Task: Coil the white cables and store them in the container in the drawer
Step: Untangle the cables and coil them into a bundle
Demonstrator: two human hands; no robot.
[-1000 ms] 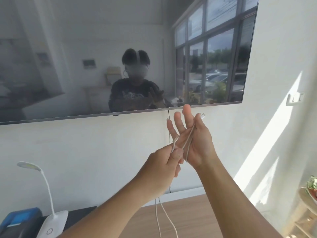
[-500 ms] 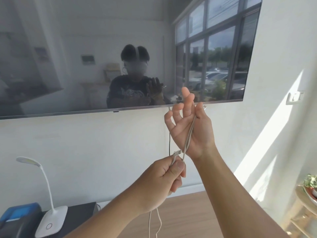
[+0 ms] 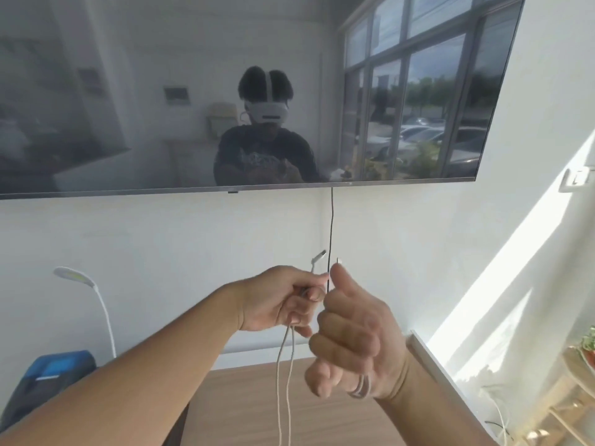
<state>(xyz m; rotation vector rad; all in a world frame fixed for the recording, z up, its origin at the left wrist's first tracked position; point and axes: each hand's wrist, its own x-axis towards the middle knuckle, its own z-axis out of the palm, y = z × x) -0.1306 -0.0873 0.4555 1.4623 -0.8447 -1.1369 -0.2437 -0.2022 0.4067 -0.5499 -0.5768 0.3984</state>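
Both hands are raised in front of the wall, close together. My left hand [image 3: 283,300] grips the white cable [image 3: 284,378], whose two strands hang down from the fist toward the wooden surface. One connector end [image 3: 319,255] sticks up above my left fingers. My right hand [image 3: 354,342] has its fingers curled, with a loop of the cable showing around its lower edge near the wrist. A second connector tip [image 3: 338,260] pokes out above my right thumb. No drawer or container is in view.
A large dark TV [image 3: 128,91] hangs on the wall, with a black cord [image 3: 331,226] dropping from it behind my hands. At the left are a white desk lamp [image 3: 80,278] and a blue-black device [image 3: 48,375]. A wooden surface [image 3: 251,413] lies below and a wooden shelf [image 3: 576,397] stands at the right.
Both hands have dropped lower. My right hand went from an upright open palm to curled fingers with the cable looped round it. My left hand moved up beside it.
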